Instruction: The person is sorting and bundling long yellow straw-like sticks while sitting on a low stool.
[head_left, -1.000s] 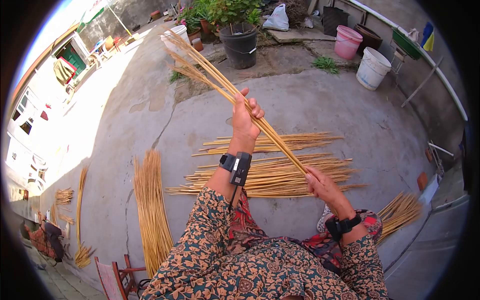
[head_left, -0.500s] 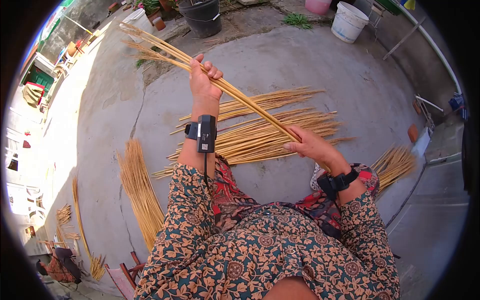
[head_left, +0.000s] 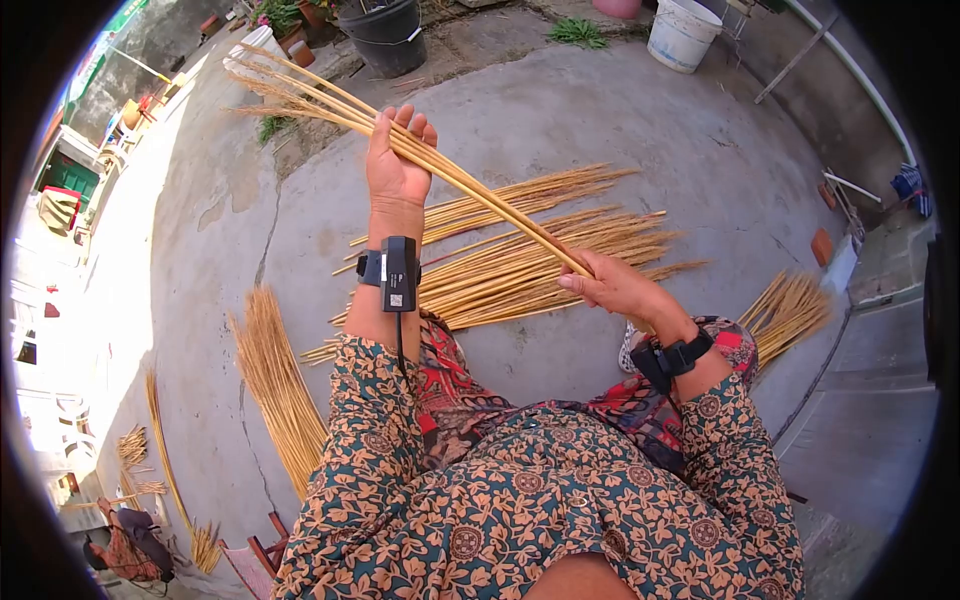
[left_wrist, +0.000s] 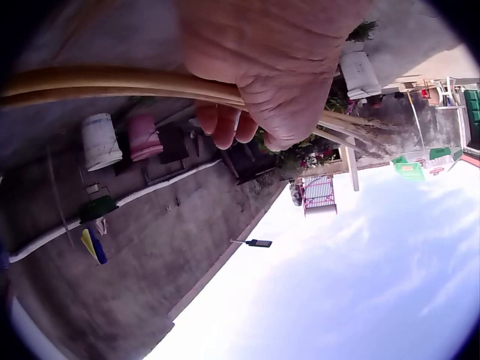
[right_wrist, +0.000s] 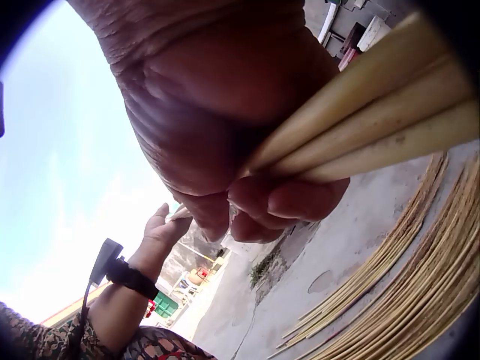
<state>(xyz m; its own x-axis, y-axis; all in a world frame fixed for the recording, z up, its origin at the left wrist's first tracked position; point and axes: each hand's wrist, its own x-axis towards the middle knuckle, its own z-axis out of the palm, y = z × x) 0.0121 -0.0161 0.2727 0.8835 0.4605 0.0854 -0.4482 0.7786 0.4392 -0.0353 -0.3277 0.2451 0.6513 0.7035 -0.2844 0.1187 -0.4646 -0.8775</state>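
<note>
The left hand [head_left: 401,178], at eleven o'clock, is loosening its curled grip round the stalks [head_left: 497,205], their heads [head_left: 292,103] spreading toward ten, apparently leaving the right hand [head_left: 625,290], clamping at three, as anchor.

Head view: black pot [head_left: 383,45], 11 o'clock; green weed [head_left: 577,34], 12:30; white bucket [head_left: 682,40], 1 o'clock; reddish block [head_left: 822,247], 3 o'clock.

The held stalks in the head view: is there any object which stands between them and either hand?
Nothing visible stands in between: the left hand and the right hand both grip the held stalks directly. The loose stalks lie on the ground below, not in the way.
</note>
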